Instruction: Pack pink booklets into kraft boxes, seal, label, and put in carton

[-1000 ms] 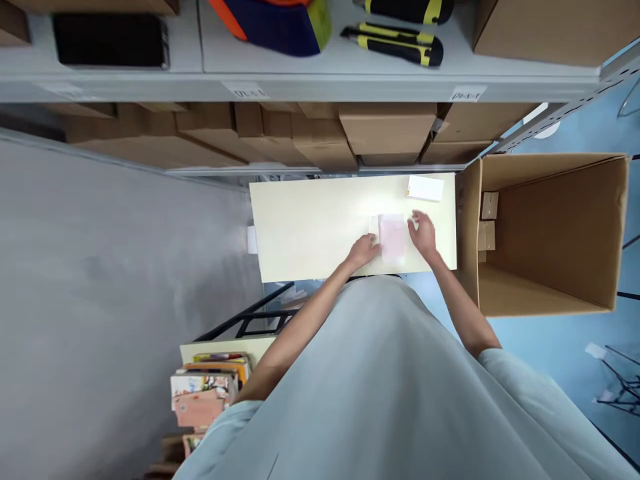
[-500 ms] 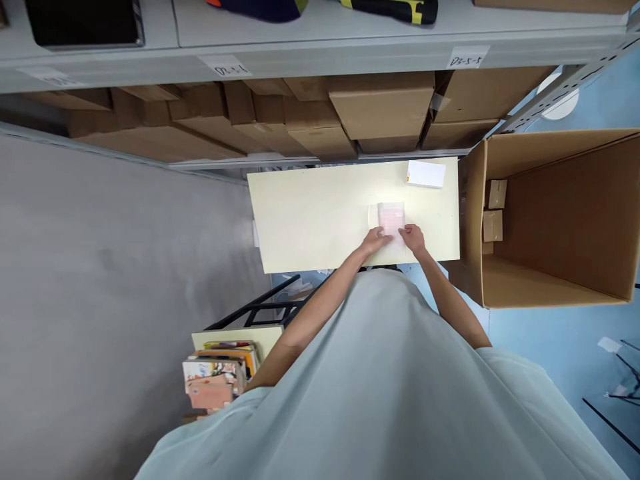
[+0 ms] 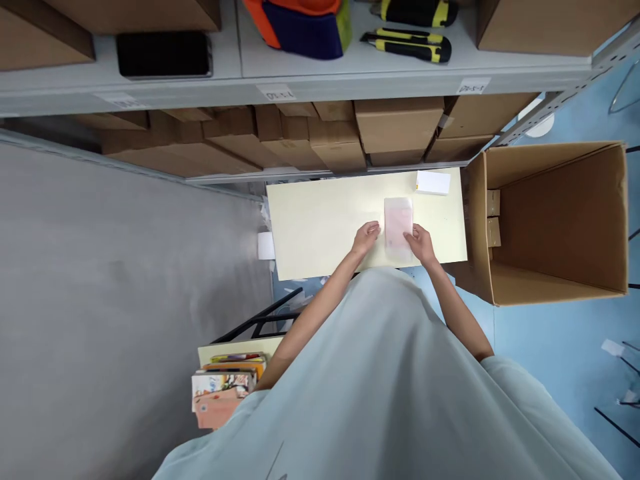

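Observation:
A flat pink packet in a clear, whitish plastic sleeve [image 3: 399, 220] lies on the cream tabletop [image 3: 320, 227], its long side pointing away from me. My right hand [image 3: 422, 244] pinches its right edge, thumb over the top. Left of the sleeve and slightly apart from it is my left hand [image 3: 366, 238], fingers curled together; whatever is between them is too small to make out. A small white box [image 3: 433, 183] lies at the table's far right corner.
A large open cardboard box [image 3: 560, 227] with small boxes inside adjoins the table's right end. Behind stands a shelf [image 3: 310, 81] with cartons, a black phone-like slab [image 3: 164, 55] and yellow-black utility knives [image 3: 410, 48]. Books [image 3: 225, 387] are stacked at lower left.
My left hand has moved off the sleeve to the left, and the pale flap at its left side no longer shows. My right hand has shifted along the right edge. The view has tilted up.

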Demonstrator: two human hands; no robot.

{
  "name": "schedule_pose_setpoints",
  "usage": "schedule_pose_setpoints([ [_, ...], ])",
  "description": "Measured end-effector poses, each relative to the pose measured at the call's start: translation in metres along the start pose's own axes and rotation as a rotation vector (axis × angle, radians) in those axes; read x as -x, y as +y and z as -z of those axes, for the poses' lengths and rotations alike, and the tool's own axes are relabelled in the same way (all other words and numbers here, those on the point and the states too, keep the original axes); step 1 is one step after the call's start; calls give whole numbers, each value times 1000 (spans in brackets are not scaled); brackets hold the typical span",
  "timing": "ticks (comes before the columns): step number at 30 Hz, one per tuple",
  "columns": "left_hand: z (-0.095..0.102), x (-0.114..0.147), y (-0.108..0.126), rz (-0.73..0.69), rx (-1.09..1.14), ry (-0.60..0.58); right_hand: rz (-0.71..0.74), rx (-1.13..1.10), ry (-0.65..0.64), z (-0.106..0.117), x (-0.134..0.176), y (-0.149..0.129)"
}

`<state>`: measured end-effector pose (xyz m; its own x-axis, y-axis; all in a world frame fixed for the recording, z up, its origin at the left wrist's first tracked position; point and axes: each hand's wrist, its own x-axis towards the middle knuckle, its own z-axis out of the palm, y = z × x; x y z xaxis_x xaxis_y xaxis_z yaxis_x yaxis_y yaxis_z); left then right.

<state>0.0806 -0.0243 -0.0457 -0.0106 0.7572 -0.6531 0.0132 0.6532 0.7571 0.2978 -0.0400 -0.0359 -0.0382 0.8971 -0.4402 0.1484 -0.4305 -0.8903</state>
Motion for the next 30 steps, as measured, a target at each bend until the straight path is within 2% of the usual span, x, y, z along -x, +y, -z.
schedule_pose_setpoints([
  [2, 22, 12, 12, -27, 66, 23, 1, -126, -45, -13, 11, -31],
  [5, 55, 40, 30, -9, 237, -88, 5, -230, -149, -39, 26, -78],
  [7, 77, 59, 41, -40, 319, -112, 22, -245, -198, -57, 34, -102],
  [10, 108, 80, 52, -187, 283, 20, 51, -216, -215, -81, 40, -122],
  [14, 139, 92, 52, -370, 76, 229, 50, -156, -211, -113, 42, -123],
  [17, 156, 96, 47, -428, 12, 285, 49, -119, -202, -137, 44, -121],
  [20, 173, 98, 43, -421, 95, 207, 66, -87, -202, -155, 49, -126],
  [23, 194, 97, 40, -369, 190, 64, 63, -80, -217, -166, 54, -133],
  [26, 212, 95, 40, -312, 166, -85, 53, -76, -243, -172, 57, -136],
  [28, 217, 94, 41, -306, 127, -133, 52, -70, -254, -176, 57, -133],
  [30, 216, 93, 42, -318, 125, -129, 58, -58, -253, -179, 53, -128],
])
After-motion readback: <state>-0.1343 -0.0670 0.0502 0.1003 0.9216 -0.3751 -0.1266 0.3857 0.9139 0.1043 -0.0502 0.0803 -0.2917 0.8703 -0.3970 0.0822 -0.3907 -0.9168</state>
